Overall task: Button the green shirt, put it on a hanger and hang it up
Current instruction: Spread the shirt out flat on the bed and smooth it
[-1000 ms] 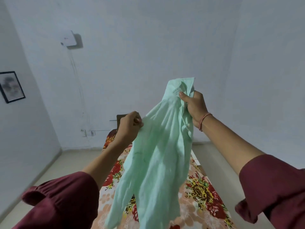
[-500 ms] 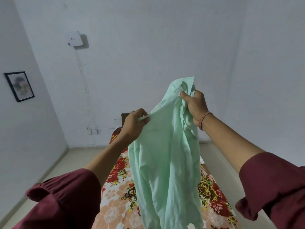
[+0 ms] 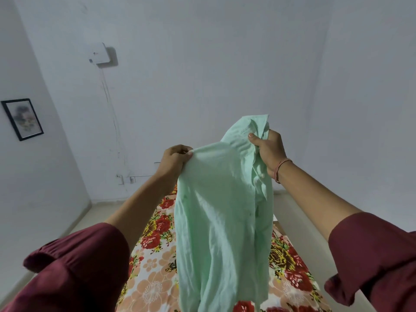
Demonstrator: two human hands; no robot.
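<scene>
A pale green shirt (image 3: 216,221) hangs in the air above the bed, held up by both hands. My left hand (image 3: 173,162) pinches its upper left edge, near a shoulder. My right hand (image 3: 269,152) grips the bunched collar, which sticks up above my fingers. A row of small buttons shows along the right-hand front edge, below my right hand. The cloth drops straight down and its lower end leaves the frame. No hanger is visible.
Below lies a bed with a floral sheet (image 3: 155,278) in red, orange and white. White walls stand behind and to both sides. A white box (image 3: 101,54) with a cable is mounted on the far wall, and a framed picture (image 3: 22,119) hangs on the left wall.
The shirt has spread wider between my hands and now hangs flatter. My left hand shifted its hold along the top edge. The camera has tilted slightly, so the bed shows more.
</scene>
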